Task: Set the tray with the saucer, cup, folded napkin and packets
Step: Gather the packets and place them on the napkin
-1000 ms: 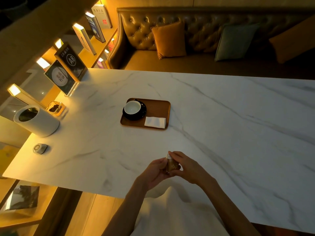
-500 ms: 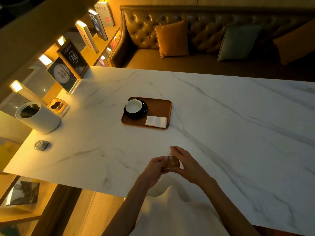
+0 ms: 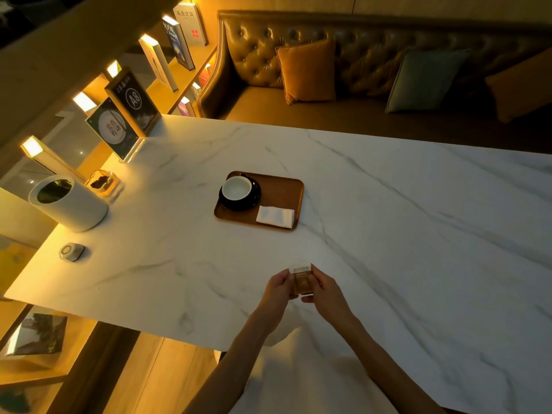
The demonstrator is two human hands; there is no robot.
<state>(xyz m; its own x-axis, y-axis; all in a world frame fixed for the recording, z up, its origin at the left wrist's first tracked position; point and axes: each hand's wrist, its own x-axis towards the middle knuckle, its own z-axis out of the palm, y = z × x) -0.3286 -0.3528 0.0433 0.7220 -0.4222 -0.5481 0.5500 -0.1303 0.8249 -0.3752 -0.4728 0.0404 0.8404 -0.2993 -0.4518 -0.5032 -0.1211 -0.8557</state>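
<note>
Head view: both hands over the near bench edge, left hand [image 3: 279,286] and right hand [image 3: 324,289] pinching the packets [image 3: 302,279] between them, each grip closed on a side. Wooden tray [image 3: 283,189] sits well apart, mid-bench, already carrying black saucer [image 3: 240,201], white cup [image 3: 237,188] and folded napkin [image 3: 274,216]. Packets step in hand, I judge; next move calls for a forward reach to bare tray wood. Packets look small, flat, gold-brown with a pale printed top; count unclear.

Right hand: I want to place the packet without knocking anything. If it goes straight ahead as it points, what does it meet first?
The right hand points up-left, roughly toward the folded napkin on the tray; depth uncertain.
</note>
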